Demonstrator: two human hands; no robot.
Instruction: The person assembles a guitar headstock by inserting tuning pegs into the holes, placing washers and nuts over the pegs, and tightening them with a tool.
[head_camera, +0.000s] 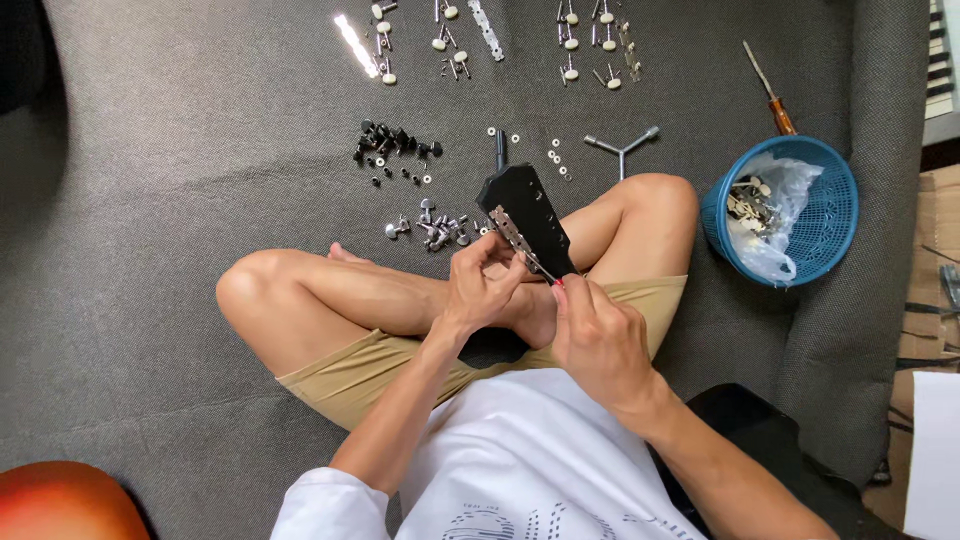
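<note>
While I watch through the head camera, a person sits cross-legged on a grey mat, both hands raised over the lap at centre frame. My view shows the left hand with fingers curled and pinching the lower end of a black guitar headstock, steadying it from beneath. The right hand has fingertips pressed together around a thin metal tool whose tip meets the silver tuner plate on the headstock's edge. I judge the headstock stiff and fairly light, its glossy face likely slippery, so its narrow sides near the base offer the surest hold. It is dark, wedge-shaped and tilted toward the upper left, with a row of small holes. Just beyond the knees lie silver tuner parts and black tuner pegs. At right stands a blue basket holding a plastic bag; a wooden-handled screwdriver lies above it. White-buttoned tuners line the top edge.
</note>
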